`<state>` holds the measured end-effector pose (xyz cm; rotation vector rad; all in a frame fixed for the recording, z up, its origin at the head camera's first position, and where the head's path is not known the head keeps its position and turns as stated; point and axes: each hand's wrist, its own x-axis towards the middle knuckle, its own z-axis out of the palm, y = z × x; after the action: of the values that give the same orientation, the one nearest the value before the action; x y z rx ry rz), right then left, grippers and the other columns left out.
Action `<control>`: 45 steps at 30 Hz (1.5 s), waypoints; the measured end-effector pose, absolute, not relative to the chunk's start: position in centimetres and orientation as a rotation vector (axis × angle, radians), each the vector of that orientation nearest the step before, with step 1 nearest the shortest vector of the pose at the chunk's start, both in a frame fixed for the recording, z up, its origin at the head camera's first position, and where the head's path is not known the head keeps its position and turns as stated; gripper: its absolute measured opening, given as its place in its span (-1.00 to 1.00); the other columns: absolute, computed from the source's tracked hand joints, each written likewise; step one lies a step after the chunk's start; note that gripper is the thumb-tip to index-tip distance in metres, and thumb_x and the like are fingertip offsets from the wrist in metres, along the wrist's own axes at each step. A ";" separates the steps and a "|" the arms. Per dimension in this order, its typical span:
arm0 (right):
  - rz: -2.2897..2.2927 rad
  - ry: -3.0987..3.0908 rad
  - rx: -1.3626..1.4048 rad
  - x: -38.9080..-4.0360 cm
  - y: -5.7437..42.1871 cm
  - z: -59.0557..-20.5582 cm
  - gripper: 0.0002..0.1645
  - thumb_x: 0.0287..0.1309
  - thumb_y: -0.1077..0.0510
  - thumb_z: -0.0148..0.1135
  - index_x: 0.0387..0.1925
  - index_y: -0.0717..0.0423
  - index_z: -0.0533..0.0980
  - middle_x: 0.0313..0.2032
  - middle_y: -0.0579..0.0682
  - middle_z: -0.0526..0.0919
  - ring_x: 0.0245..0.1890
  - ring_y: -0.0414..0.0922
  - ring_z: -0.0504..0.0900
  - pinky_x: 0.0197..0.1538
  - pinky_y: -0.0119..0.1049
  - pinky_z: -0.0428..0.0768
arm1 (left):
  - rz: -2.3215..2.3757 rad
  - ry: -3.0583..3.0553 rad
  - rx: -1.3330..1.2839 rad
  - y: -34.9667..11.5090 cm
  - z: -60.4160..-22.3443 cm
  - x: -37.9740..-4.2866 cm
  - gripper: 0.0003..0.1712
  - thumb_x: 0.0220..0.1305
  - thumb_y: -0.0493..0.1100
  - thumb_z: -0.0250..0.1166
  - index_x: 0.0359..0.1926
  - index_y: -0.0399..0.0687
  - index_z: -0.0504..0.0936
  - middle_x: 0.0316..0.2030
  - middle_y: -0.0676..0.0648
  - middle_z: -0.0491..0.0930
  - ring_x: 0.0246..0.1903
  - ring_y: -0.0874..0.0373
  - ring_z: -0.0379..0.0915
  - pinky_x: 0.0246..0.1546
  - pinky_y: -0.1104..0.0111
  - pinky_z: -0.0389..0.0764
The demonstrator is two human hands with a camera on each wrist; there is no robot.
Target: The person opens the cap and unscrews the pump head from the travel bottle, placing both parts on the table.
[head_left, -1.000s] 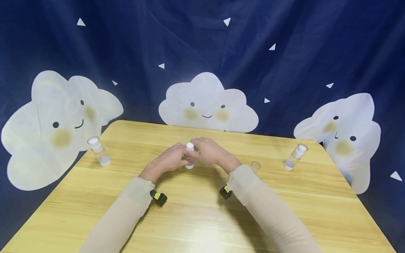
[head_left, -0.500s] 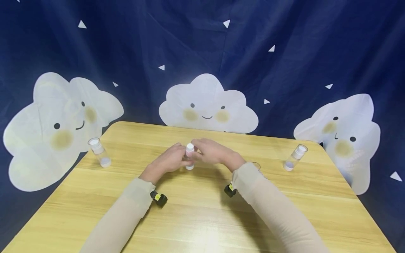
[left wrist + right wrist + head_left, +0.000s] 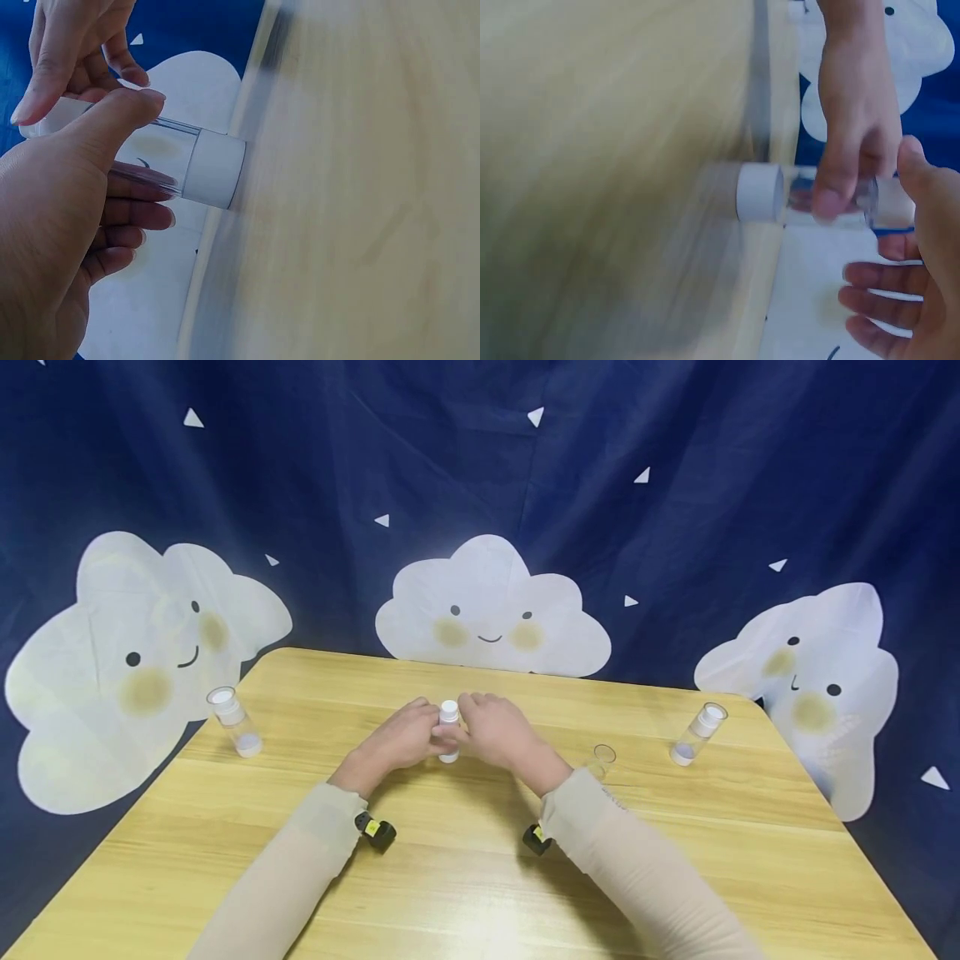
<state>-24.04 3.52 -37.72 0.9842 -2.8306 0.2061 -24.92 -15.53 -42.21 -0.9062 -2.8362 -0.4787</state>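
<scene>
A slim bottle with a see-through body, a white base and a white top (image 3: 449, 708) stands upright on the wooden table. My left hand (image 3: 401, 737) grips its clear body, thumb on one side and fingers curled on the other, as the left wrist view shows. Up at the white top, my right hand (image 3: 495, 733) holds on with thumb and forefinger; in the right wrist view its other fingers (image 3: 881, 300) are spread below. The white base (image 3: 214, 169) shows below the left hand's grip. Part of the bottle's middle is hidden by the fingers.
A clear cap (image 3: 604, 755) is on the table by my right sleeve. Similar bottles with clear caps stand at the left (image 3: 236, 722) and at the right (image 3: 699, 733). Behind the table (image 3: 465, 860) hangs a dark blue curtain (image 3: 330, 460) with clouds.
My right hand has turned about the bottle's top: its wrist swung outward, then back inward, and more of the clear cap shows again. My left hand and the bottle have stayed put.
</scene>
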 end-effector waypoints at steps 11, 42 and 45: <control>0.190 -2.792 0.836 -23.8 2.3 -38.5 -0.29 0.29 -0.50 -0.16 -0.36 0.05 0.41 -0.52 -0.11 0.41 -0.49 -0.14 0.43 -0.41 -0.29 0.47 | -0.446 -2.752 -0.978 -15.7 -42.7 -25.2 -0.59 0.22 0.12 0.34 -0.10 -0.08 0.67 -0.23 0.06 0.65 -0.14 0.11 0.40 0.07 0.27 0.38; 0.435 -2.906 1.224 -26.2 4.3 -37.2 -0.54 0.38 -0.34 -0.08 -0.16 -0.08 0.43 -0.18 -0.12 0.55 -0.13 -0.17 0.53 -0.04 -0.25 0.53 | -0.461 -2.865 -0.898 -15.4 -42.3 -25.3 -0.60 0.26 0.22 0.29 -0.08 0.06 0.65 -0.27 0.15 0.60 -0.14 0.15 0.34 -0.03 0.30 0.40; 0.436 -2.902 1.261 -26.3 4.4 -37.0 -0.57 0.38 -0.32 -0.05 -0.17 -0.08 0.43 -0.14 -0.09 0.58 -0.08 -0.14 0.54 0.00 -0.23 0.52 | -0.479 -2.872 -0.888 -15.4 -42.3 -25.2 -0.60 0.25 0.22 0.30 -0.09 0.06 0.65 -0.28 0.15 0.60 -0.17 0.15 0.34 -0.07 0.30 0.41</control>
<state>-26.33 4.45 -37.01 1.2607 -2.9020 0.4364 -25.22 -15.38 -42.27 -0.8876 -2.8719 -0.4785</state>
